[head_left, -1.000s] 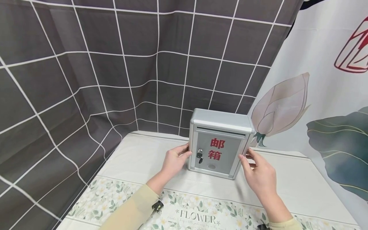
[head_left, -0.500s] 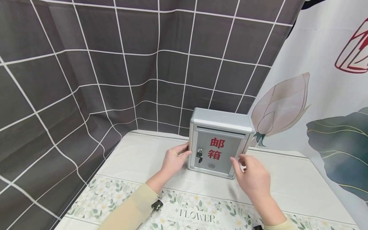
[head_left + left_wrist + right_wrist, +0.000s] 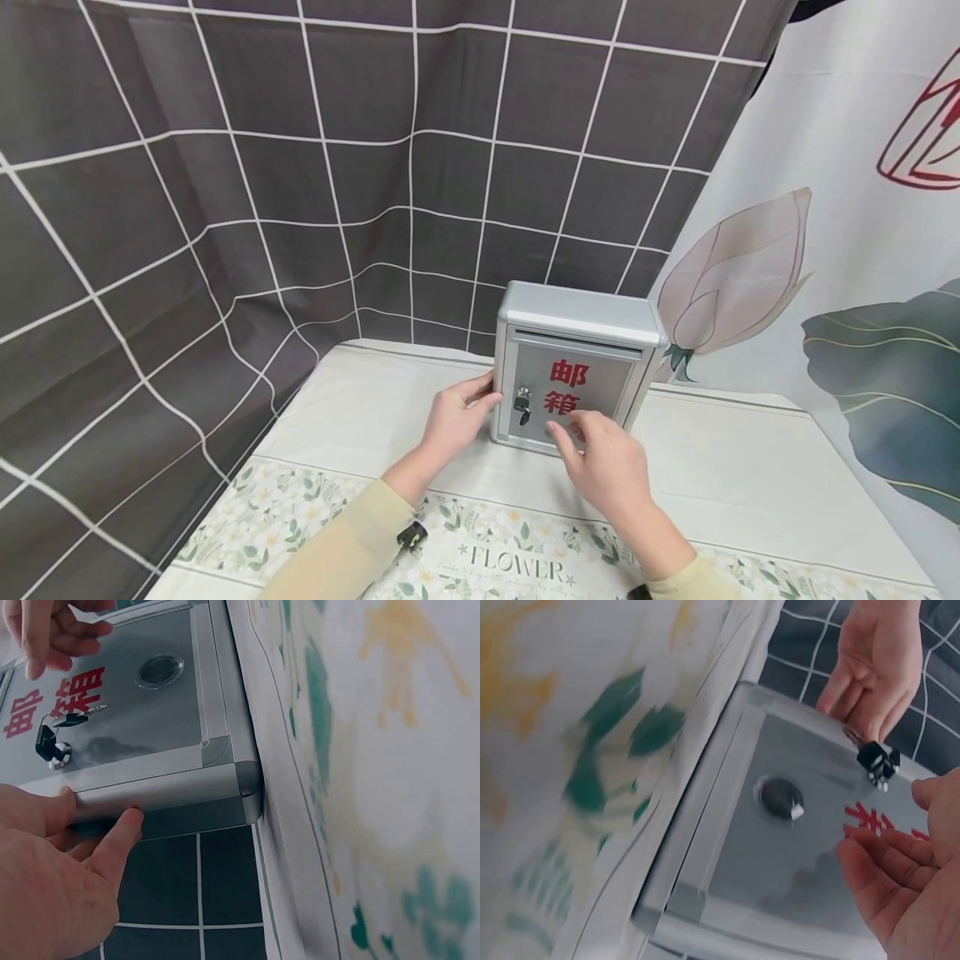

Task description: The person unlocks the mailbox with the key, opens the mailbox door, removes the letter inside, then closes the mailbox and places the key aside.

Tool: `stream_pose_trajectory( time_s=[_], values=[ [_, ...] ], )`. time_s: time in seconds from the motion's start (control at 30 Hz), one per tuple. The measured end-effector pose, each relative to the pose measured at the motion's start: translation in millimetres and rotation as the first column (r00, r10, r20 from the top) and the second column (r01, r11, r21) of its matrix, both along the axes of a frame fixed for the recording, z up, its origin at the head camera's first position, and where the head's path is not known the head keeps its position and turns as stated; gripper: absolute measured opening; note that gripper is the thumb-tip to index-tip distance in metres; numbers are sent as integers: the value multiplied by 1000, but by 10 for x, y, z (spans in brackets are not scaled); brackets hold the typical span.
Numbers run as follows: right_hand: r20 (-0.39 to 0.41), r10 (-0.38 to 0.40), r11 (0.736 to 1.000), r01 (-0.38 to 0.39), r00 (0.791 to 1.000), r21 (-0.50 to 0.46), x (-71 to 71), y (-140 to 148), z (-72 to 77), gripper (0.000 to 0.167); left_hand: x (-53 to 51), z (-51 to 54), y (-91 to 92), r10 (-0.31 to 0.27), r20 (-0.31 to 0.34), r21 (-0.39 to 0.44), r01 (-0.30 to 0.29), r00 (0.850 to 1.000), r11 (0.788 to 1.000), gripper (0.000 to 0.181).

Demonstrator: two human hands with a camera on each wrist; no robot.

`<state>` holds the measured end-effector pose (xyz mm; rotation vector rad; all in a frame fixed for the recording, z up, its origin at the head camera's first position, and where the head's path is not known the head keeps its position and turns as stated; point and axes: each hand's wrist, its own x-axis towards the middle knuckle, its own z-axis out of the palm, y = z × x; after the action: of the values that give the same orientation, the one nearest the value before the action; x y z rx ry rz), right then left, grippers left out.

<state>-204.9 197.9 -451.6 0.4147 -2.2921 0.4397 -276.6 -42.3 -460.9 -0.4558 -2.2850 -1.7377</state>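
Observation:
A silver metal mailbox (image 3: 577,315) with red characters stands upright on the table. On the left of its front door is a lock (image 3: 523,392), from which a small bunch of keys (image 3: 69,718) hangs. My left hand (image 3: 457,421) holds the box's left side, thumb at the front edge and fingers along the side. In front of the lower door hovers my right hand (image 3: 609,467), fingers loosely bent, nothing between them. The right wrist view shows this hand (image 3: 915,877) apart from the keys (image 3: 877,759). It covers part of the lower character.
A white tablecloth (image 3: 750,467) with a floral band covers the table. Behind the box hangs a dark curtain (image 3: 375,183) with a white grid. To the right is a white curtain (image 3: 847,250) printed with a lotus bud and leaves.
My right hand has let go of the box's right side and moved left across the front of the door towards the lock. The left hand and the mailbox have stayed put.

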Motion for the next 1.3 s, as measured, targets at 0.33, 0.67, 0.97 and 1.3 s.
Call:
stream_pose_trajectory(
  time_s=[0.33, 0.67, 0.97, 1.3],
  values=[
    [48, 13, 999, -14, 999, 29, -110, -249, 7, 39, 11, -24, -23, -1, -8, -33, 1, 1000, 999, 43],
    [69, 23, 1000, -24, 997, 9, -218, -376, -11, 33, 19, -34, -25, -14, -7, -26, 13, 1000, 1000, 43],
    [15, 35, 999, -35, 999, 9, -302, -431, -20, 34, 8, -26, -16, -7, 1, -19, 7, 1000, 1000, 43],
    [-6, 41, 999, -41, 999, 8, -335, -462, -7, 47, 12, -25, -22, -5, -1, -16, 5, 1000, 1000, 43]
  ],
)
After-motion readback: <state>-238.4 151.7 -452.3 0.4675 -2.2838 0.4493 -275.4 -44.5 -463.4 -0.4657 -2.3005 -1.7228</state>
